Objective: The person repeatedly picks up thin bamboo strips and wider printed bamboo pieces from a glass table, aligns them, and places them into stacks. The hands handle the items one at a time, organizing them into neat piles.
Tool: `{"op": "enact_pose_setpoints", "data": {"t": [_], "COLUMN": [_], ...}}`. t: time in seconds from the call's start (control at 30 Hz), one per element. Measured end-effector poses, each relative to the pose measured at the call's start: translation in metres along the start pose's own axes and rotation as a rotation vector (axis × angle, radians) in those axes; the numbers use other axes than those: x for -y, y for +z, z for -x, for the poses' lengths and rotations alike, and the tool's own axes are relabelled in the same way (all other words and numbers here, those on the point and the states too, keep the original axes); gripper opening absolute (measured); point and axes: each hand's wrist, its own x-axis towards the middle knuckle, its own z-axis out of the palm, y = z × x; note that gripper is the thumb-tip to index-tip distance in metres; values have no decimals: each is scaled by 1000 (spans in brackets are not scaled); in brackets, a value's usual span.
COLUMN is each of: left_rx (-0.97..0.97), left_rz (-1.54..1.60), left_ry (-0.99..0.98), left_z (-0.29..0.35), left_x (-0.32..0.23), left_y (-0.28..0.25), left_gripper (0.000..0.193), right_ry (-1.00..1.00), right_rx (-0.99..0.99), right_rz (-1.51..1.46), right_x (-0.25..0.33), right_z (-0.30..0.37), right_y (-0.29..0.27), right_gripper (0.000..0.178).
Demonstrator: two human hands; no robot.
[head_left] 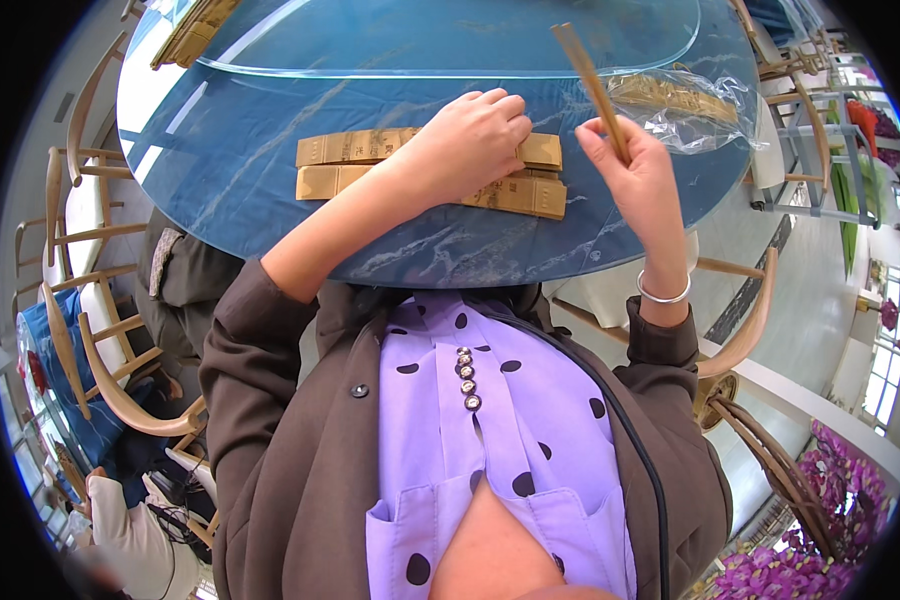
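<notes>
On blue tbl (240, 180), see tan paper slvs (355, 147), prob. light, bendy, under curled L hand (475, 140); can't tell if pinching. Find slim sticks (587, 80) pinched near bottom in R hand (646, 172): prob. light, stiff; hold mid-shaft.

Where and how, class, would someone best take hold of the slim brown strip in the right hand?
Probably by the bare upper length of the slim brown strip, pinched across its narrow width, coming from the left. The right hand covers its lower end, while the free end slants leftward, clear of the fingers. To the right, the crumpled plastic bag could get in the way.
</notes>
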Motion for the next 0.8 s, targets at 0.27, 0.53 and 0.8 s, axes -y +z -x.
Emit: {"op": "enact_pose_setpoints", "data": {"t": [0.27, 0.53, 0.8], "left_rx": [-11, -8, -30], "left_rz": [175, 272, 351], "left_ry": [-73, -153, -168], "left_z": [-1, 1, 3], "left_x": [2, 0, 5], "left_y": [2, 3, 1], "left_gripper": [30, 30, 30], "right_ry": [69, 66, 58], "right_rx": [195, 220, 212], "right_rz": [120, 209, 195], "right_x": [-27, -24, -25], "right_z": [-5, -8, -9], "right_y": [13, 15, 13], "right_gripper": [23, 31, 33]}}
